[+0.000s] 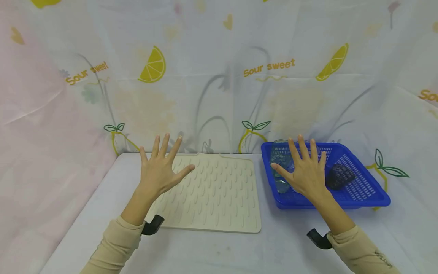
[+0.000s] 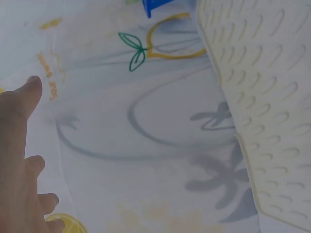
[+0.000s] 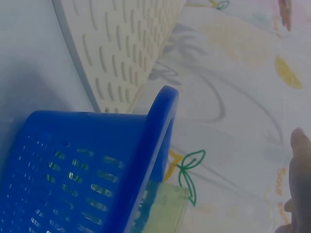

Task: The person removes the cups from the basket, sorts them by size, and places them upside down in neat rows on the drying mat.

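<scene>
With fingers spread wide, my left hand [image 1: 157, 171] is raised over the left side of a cream mat with raised oval ridges [image 1: 215, 194]. My right hand [image 1: 308, 175], also spread and holding nothing, is up in front of a blue plastic basket [image 1: 369, 190]. A clear glass [image 1: 281, 152] stands or leans at the basket's left end; its lower part shows beside my thumb. Toward the basket's right lies a dark, roundish object [image 1: 340, 176], its kind unclear. My right hand hides the middle of the basket. In the right wrist view the glass [image 3: 165, 208] shows past the basket's rim.
A white cloth covers the table [image 1: 219, 251]. Behind it hangs a printed curtain [image 1: 191, 95] with lemon slices and lettering, and a pinkish stretch of cloth is on the left. Black wrist mounts [image 1: 153, 225] stick out from both sleeves. The basket sits right of the mat.
</scene>
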Demonstrator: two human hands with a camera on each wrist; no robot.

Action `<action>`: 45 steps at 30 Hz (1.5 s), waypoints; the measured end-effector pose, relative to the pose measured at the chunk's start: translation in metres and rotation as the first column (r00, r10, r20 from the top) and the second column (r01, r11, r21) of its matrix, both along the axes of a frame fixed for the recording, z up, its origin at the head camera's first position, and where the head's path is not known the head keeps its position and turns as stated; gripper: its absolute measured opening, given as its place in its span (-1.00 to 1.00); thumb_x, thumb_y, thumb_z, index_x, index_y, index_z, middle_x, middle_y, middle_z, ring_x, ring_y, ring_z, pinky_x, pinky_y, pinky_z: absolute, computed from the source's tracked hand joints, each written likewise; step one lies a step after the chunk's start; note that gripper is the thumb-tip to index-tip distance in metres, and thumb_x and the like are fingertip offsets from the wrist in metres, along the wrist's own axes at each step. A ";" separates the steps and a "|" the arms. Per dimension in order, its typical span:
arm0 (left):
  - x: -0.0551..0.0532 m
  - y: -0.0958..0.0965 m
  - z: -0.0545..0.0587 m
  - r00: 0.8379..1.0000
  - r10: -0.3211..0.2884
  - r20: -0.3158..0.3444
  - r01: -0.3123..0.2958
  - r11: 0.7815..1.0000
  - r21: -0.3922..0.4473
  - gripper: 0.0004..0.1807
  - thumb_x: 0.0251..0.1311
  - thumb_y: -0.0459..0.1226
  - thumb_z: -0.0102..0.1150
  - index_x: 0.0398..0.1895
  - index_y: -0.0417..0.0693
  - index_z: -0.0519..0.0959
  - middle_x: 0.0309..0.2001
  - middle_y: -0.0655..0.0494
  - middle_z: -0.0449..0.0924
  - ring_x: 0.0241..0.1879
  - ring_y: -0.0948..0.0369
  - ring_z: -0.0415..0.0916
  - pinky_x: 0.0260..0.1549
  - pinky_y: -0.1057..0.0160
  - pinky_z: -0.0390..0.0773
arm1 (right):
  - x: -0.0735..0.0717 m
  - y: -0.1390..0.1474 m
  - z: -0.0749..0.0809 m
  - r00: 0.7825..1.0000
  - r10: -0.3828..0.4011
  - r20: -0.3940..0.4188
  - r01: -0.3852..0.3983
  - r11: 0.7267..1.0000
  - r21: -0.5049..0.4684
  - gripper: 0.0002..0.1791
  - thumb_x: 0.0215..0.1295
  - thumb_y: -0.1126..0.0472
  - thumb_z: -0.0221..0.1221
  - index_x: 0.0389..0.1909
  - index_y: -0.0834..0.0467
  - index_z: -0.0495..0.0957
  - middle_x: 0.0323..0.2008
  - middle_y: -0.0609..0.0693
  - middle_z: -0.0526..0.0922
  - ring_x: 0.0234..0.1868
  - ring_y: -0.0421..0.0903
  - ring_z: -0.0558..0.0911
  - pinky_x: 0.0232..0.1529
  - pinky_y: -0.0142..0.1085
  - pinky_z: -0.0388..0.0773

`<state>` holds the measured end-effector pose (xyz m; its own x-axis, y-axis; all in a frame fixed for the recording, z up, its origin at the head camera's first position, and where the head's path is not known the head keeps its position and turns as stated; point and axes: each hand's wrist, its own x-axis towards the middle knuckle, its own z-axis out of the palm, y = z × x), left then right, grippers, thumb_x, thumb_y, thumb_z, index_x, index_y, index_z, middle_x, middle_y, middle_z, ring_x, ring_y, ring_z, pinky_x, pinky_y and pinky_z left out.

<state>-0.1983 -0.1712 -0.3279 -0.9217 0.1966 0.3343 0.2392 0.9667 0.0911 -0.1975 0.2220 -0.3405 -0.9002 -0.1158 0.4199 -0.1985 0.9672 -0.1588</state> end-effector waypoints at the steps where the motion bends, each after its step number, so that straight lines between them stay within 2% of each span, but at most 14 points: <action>1: 0.000 0.000 0.000 1.000 0.000 0.002 0.000 1.000 0.001 -0.02 0.10 0.42 -0.19 0.50 0.28 -0.20 0.51 -0.02 -0.31 0.47 -0.04 -0.45 0.23 -0.46 -0.40 | 0.000 0.000 0.000 1.000 0.000 0.000 0.000 1.000 0.000 0.03 0.16 -0.50 -0.11 0.49 0.03 -0.12 0.49 0.16 -0.16 0.46 0.25 -0.28 0.25 0.44 -0.26; 8: -0.001 0.000 -0.001 1.000 -0.002 0.007 0.002 1.000 0.008 -0.02 0.10 0.42 -0.17 0.50 0.27 -0.19 0.51 -0.02 -0.31 0.47 -0.03 -0.47 0.23 -0.44 -0.42 | -0.002 -0.001 -0.002 1.000 0.001 0.001 -0.001 1.000 -0.001 0.03 0.16 -0.50 -0.10 0.48 0.04 -0.09 0.48 0.16 -0.13 0.45 0.27 -0.25 0.25 0.44 -0.25; 15: -0.002 0.000 -0.002 1.000 -0.001 -0.015 0.001 1.000 0.009 -0.02 0.08 0.43 -0.18 0.50 0.28 -0.15 0.51 -0.01 -0.30 0.47 -0.02 -0.47 0.25 -0.43 -0.38 | 0.000 0.002 -0.003 1.000 0.010 0.024 -0.009 1.000 -0.010 0.02 0.18 -0.49 -0.12 0.49 0.03 -0.15 0.49 0.16 -0.17 0.46 0.25 -0.28 0.27 0.41 -0.26; 18: -0.001 0.001 -0.004 1.000 -0.002 -0.018 0.003 1.000 0.010 -0.02 0.08 0.42 -0.15 0.50 0.24 -0.10 0.51 -0.03 -0.29 0.47 -0.03 -0.47 0.25 -0.42 -0.38 | 0.001 0.006 -0.003 0.999 0.041 0.026 -0.040 0.999 -0.024 0.01 0.20 -0.45 -0.08 0.49 0.05 -0.15 0.48 0.18 -0.16 0.45 0.29 -0.20 0.27 0.41 -0.16; 23: 0.002 0.007 -0.008 1.000 -0.028 0.006 0.028 0.999 0.026 -0.02 0.07 0.40 -0.09 0.49 0.18 -0.05 0.50 -0.08 -0.24 0.46 -0.10 -0.40 0.25 -0.43 -0.36 | 0.004 0.015 -0.005 0.988 0.142 0.065 -0.138 0.988 -0.068 -0.03 0.26 -0.32 0.02 0.48 0.12 -0.13 0.46 0.24 -0.10 0.40 0.37 -0.05 0.27 0.36 -0.02; 27: 0.003 0.013 -0.014 0.997 -0.062 0.055 0.057 0.994 0.094 -0.02 0.10 0.37 -0.08 0.50 0.16 -0.09 0.50 -0.08 -0.27 0.46 -0.12 -0.39 0.26 -0.43 -0.30 | 0.005 0.023 -0.007 0.968 0.213 0.134 -0.197 0.972 -0.126 -0.03 0.27 -0.24 0.07 0.48 0.15 -0.14 0.46 0.25 -0.11 0.39 0.37 -0.02 0.28 0.34 -0.02; 30: 0.002 0.017 -0.020 0.989 -0.108 0.103 0.085 0.976 0.200 -0.02 0.14 0.33 -0.06 0.50 0.14 -0.13 0.50 -0.12 -0.27 0.45 -0.15 -0.36 0.27 -0.42 -0.23 | 0.005 0.029 -0.009 0.953 0.237 0.188 -0.199 0.960 -0.199 -0.03 0.27 -0.20 0.10 0.48 0.18 -0.16 0.47 0.25 -0.12 0.39 0.36 -0.02 0.24 0.37 0.01; 32: 0.002 0.020 -0.025 0.981 -0.150 0.125 0.108 0.951 0.290 -0.04 0.17 0.29 -0.04 0.50 0.11 -0.13 0.49 -0.14 -0.23 0.45 -0.16 -0.31 0.27 -0.40 -0.14 | 0.004 0.033 -0.011 0.948 0.241 0.209 -0.187 0.950 -0.251 -0.03 0.27 -0.17 0.12 0.47 0.20 -0.16 0.46 0.27 -0.10 0.39 0.37 -0.02 0.23 0.39 0.02; 34: 0.002 0.023 -0.029 0.968 -0.207 0.140 0.138 0.911 0.388 -0.06 0.19 0.24 -0.01 0.50 0.07 -0.13 0.49 -0.12 -0.20 0.45 -0.13 -0.29 0.29 -0.36 -0.08 | 0.003 0.038 -0.013 0.947 0.238 0.215 -0.172 0.943 -0.287 -0.03 0.28 -0.15 0.13 0.47 0.23 -0.15 0.44 0.32 -0.07 0.39 0.38 -0.02 0.23 0.38 0.03; 37: 0.001 0.029 -0.034 0.942 -0.305 0.139 0.189 0.825 0.532 -0.09 0.23 0.15 0.03 0.50 0.01 -0.12 0.49 -0.08 -0.15 0.46 -0.07 -0.25 0.32 -0.28 -0.02 | 0.002 0.045 -0.016 0.953 0.224 0.203 -0.153 0.937 -0.315 -0.05 0.27 -0.13 0.15 0.44 0.29 -0.09 0.39 0.40 -0.01 0.36 0.40 0.02 0.22 0.37 0.06; 40: 0.002 0.038 -0.039 0.913 -0.391 0.117 0.233 0.736 0.636 -0.11 0.24 0.08 0.06 0.49 -0.02 -0.10 0.49 -0.06 -0.12 0.45 -0.05 -0.18 0.35 -0.20 -0.01 | 0.001 0.052 -0.021 0.960 0.200 0.197 -0.133 0.942 -0.308 -0.06 0.25 -0.11 0.18 0.41 0.34 -0.02 0.36 0.44 0.04 0.33 0.43 0.06 0.20 0.38 0.09; 45: 0.003 0.055 -0.051 0.875 -0.481 0.059 0.294 0.625 0.723 -0.15 0.25 0.00 0.09 0.48 -0.08 -0.04 0.46 -0.10 -0.03 0.42 -0.08 -0.04 0.30 -0.18 0.15 | -0.001 0.063 -0.031 0.960 0.159 0.230 -0.102 0.965 -0.242 -0.05 0.17 -0.13 0.25 0.34 0.43 0.11 0.28 0.50 0.15 0.25 0.49 0.15 0.16 0.38 0.16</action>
<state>-0.1957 -0.1166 -0.3792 -0.8770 0.3604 0.3176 0.4589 0.4328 0.7760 -0.1987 0.2846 -0.3719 -0.9617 -0.1677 0.2170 -0.2482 0.8686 -0.4289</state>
